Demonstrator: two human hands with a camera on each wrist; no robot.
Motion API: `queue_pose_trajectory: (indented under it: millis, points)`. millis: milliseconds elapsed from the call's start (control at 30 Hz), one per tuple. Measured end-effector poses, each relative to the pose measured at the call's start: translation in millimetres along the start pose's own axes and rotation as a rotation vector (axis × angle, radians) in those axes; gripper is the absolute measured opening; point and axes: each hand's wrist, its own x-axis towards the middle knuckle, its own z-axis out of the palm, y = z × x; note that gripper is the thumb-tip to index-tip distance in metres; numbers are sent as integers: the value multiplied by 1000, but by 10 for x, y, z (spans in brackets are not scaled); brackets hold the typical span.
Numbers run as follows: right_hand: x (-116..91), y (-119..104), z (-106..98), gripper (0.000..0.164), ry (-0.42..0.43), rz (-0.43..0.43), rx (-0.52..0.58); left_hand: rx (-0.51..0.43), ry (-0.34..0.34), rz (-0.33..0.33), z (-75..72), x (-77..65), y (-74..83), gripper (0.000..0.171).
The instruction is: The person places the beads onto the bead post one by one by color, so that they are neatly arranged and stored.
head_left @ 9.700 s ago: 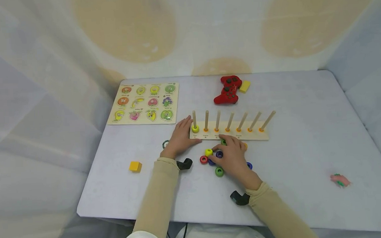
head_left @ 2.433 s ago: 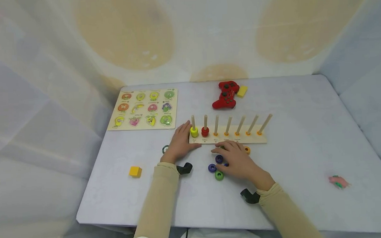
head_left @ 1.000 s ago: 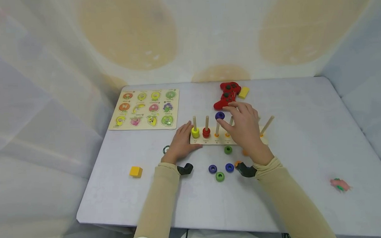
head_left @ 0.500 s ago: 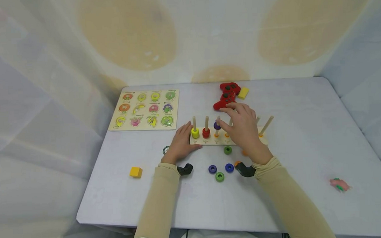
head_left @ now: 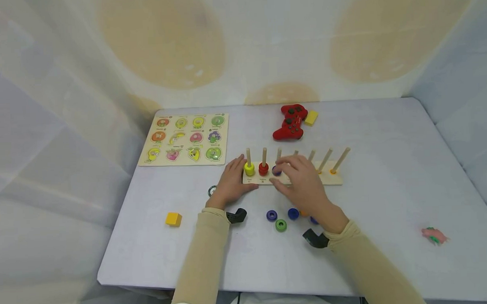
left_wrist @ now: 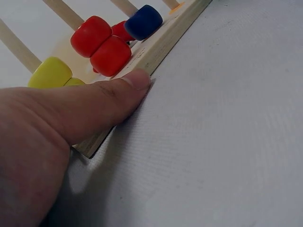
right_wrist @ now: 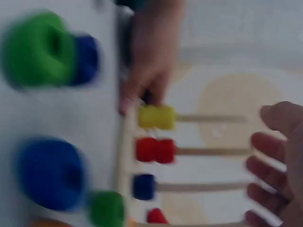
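While left hand presses peg board flat | purple ring seated on third peg | right hand grip loose, empty

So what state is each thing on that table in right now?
Yellow ring: seated on the first peg.
Red ring: on the second peg.
Purple ring: on the third peg.
Peg board: flat, remaining pegs bare.
Left hand: presses the board's end.
Right hand: open, holding nothing.
Green ring: loose on the table.
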Motion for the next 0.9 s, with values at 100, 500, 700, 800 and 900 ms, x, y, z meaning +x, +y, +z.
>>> queue_pose_trajectory:
  millis: [100,500,700,800,900]
  points:
    - [-250,-72,192,33,-178,43,-57,9,-2,1,-10,0,0,100]
    - [-655,-200,459,43,-381,245,-48,-3,9,-11,12,-5,-3,100]
    - [-647,-141,437,29,-276,235,15,8,12,-8,10,-3,7,100]
    - [-530,-117,302,30,-191,239,39,2,8,-12,7,0,9,100]
    - [-318,-76,88,35,-57,228,46,-1,7,-19,6,3,6,100]
